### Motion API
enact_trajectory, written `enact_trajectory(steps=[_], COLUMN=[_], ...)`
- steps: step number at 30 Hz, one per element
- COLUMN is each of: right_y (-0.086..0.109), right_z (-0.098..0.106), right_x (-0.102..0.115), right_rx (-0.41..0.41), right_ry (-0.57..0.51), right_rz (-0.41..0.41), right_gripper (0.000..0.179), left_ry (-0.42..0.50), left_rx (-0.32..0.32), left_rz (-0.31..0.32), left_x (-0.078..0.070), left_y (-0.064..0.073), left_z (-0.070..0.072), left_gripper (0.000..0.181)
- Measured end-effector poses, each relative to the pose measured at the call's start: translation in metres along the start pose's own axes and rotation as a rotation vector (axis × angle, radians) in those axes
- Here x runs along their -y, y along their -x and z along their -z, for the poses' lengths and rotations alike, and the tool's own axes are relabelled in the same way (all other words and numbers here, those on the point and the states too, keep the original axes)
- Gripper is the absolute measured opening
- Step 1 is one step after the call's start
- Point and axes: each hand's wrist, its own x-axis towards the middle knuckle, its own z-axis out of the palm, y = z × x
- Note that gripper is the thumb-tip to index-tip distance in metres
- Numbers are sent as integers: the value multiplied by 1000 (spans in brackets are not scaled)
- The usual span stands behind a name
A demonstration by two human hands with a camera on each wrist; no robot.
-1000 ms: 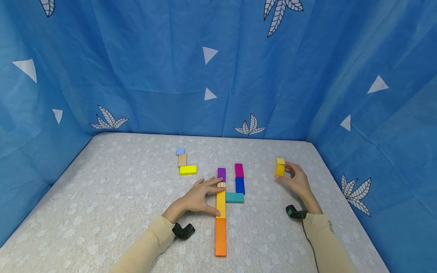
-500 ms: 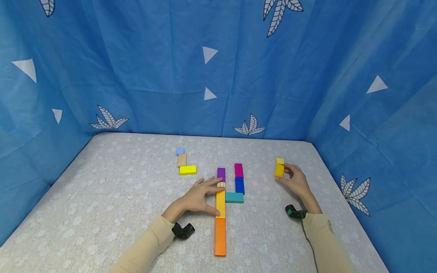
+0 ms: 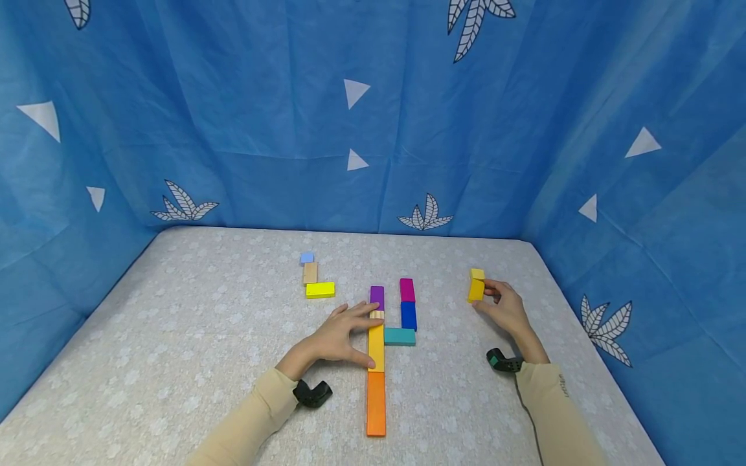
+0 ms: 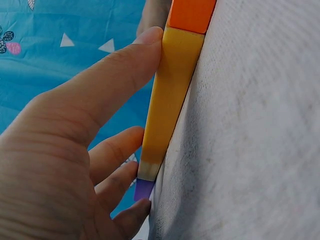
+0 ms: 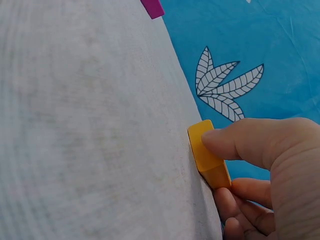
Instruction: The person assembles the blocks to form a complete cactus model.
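Note:
My left hand (image 3: 340,336) lies with spread fingers over a straight row of wooden blocks. Its thumb touches the long amber block (image 3: 376,346), while the fingertips rest around the small pale wood block (image 3: 377,315) and the purple block (image 3: 377,296). An orange block (image 3: 376,404) continues the row at the near end. Over on the right, my right hand (image 3: 506,309) pinches a yellow-orange block (image 3: 476,291) between thumb and fingers. The right wrist view has the thumb on this block (image 5: 202,152), low at the tablecloth. A pale yellow block (image 3: 477,274) sits against its far end.
Beside the row lies a teal block (image 3: 399,336), with a blue block (image 3: 408,316) and a magenta block (image 3: 407,290) beyond it. Farther left are a bright yellow block (image 3: 320,290), a plain wood block (image 3: 311,273) and a light blue block (image 3: 307,257).
The yellow-orange block in my right hand has turned slightly, its near end swinging a little left and toward me. My left hand stays in place on the row.

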Motion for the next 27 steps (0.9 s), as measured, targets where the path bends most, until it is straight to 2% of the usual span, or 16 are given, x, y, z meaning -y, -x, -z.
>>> enact_trajectory(steps=[17, 27], right_y=[1, 1], right_z=[0, 1], right_x=[-1, 5], right_rx=[-40, -35], right_ry=[-21, -36], right_rz=[-6, -21], right_gripper=[61, 65], left_ry=[-4, 10], left_rx=[-2, -5], left_rz=[-12, -8], left_x=[2, 2], left_y=[-1, 0], left_z=[-2, -1], left_gripper=[81, 80])
